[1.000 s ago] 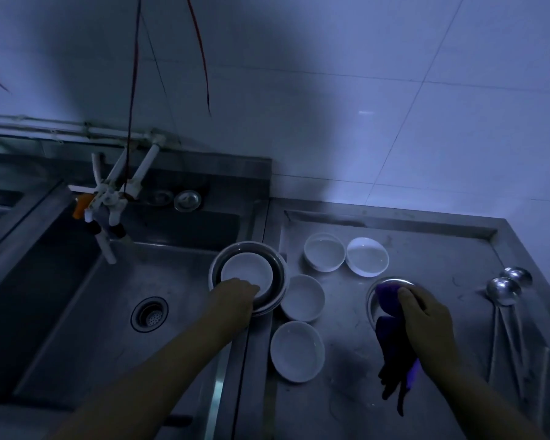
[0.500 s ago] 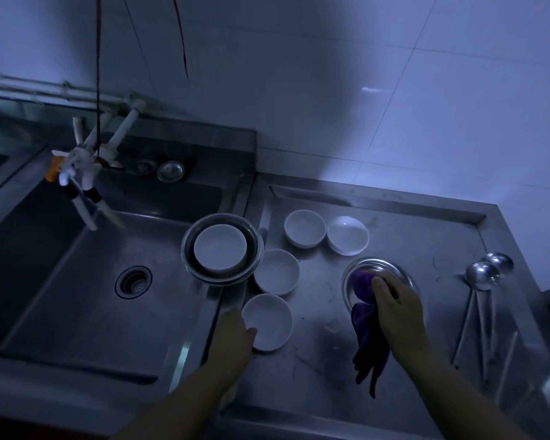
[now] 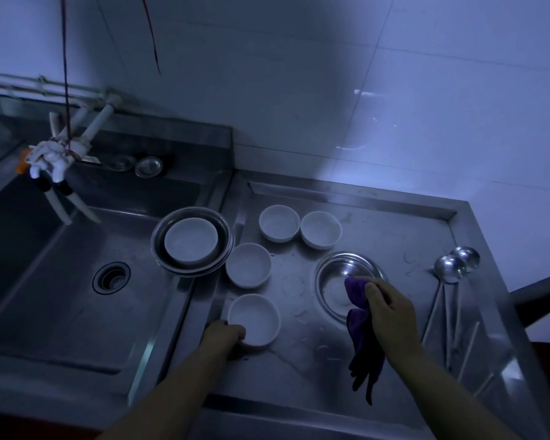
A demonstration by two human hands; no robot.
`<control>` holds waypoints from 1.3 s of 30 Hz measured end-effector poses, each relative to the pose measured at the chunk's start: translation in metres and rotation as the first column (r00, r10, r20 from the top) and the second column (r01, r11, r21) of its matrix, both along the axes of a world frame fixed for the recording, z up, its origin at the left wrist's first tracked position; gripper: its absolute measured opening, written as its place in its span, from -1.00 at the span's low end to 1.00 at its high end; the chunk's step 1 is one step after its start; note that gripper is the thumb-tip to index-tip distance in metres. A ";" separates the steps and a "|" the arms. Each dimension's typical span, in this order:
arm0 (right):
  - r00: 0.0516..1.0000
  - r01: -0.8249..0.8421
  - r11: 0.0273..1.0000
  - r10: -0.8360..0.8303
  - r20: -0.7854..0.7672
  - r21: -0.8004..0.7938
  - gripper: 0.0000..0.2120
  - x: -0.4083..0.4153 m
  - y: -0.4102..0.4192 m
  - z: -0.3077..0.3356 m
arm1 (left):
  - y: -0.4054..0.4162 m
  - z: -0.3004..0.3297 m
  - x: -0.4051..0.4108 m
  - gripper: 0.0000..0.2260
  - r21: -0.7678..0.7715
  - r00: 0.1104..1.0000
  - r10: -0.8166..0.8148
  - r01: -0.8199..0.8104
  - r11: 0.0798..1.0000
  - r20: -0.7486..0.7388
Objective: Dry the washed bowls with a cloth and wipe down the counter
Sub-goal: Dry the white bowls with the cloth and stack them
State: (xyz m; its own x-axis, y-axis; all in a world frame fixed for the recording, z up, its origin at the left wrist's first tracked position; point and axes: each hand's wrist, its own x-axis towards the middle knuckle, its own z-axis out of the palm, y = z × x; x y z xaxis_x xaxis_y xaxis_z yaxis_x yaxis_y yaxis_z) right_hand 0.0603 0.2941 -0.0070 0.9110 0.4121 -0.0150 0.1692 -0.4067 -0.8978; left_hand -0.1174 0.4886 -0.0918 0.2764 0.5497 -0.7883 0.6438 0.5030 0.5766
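Several white bowls stand on the wet steel counter [image 3: 299,363]. My left hand [image 3: 224,334] grips the near rim of the nearest white bowl [image 3: 254,319]. Another white bowl [image 3: 248,265] sits just behind it, and two more [image 3: 279,222] [image 3: 320,229] stand side by side at the back. My right hand [image 3: 391,315] holds a purple cloth [image 3: 361,325] pressed into a steel bowl [image 3: 337,281]; the cloth's tail hangs over the counter. A white bowl [image 3: 191,243] rests inside stacked steel bowls [image 3: 159,246] at the sink's right edge.
A deep steel sink [image 3: 61,281] with a drain [image 3: 111,277] lies to the left, with white taps [image 3: 51,160] above it. Two steel ladles [image 3: 450,269] and chopsticks lie along the counter's right side. A tiled wall stands behind; the counter's front edge is near.
My left hand left the stacked bowls at the sink edge, came back toward me and took hold of the nearest white bowl. My right hand kept the cloth in the steel bowl.
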 end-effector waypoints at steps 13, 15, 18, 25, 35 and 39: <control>0.997 -0.017 0.997 0.011 0.082 0.075 -0.64 0.004 -0.016 0.033 | -0.010 0.092 0.024 -0.60 0.603 0.764 -0.636 0.557 0.571 -0.104; 0.995 -0.017 0.995 0.008 0.095 0.097 -0.68 0.004 -0.018 0.039 | -0.013 0.113 0.027 -0.57 0.736 0.697 -0.674 0.587 0.337 -0.247; 0.993 -0.033 0.991 0.018 0.112 0.129 -0.70 0.002 -0.020 0.051 | -0.018 0.141 0.026 -0.55 0.818 0.587 -0.696 0.576 -0.001 -0.414; 0.977 -0.116 0.966 0.070 0.202 0.230 -0.75 -0.005 -0.015 0.092 | -0.016 0.198 0.024 -0.52 0.927 0.644 -0.699 0.369 -0.073 -0.312; 0.307 -0.361 0.933 0.115 0.945 0.004 -0.70 -0.013 0.026 0.140 | -0.022 0.240 0.048 -0.89 0.884 0.668 -0.676 0.058 0.463 0.310; 0.203 -0.203 0.951 0.274 0.940 -0.233 -0.52 -0.017 0.030 0.133 | -0.033 0.252 0.055 -0.97 0.783 0.667 -0.558 -0.062 0.618 0.493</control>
State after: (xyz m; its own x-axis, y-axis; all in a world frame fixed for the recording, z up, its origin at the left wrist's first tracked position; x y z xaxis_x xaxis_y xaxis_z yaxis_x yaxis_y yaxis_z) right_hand 0.0432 0.3242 0.1257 0.1159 0.6434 0.7567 0.9770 -0.2113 0.0300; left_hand -0.0628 0.4553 0.1597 0.7353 0.6221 0.2690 -0.0293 -0.3673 0.9296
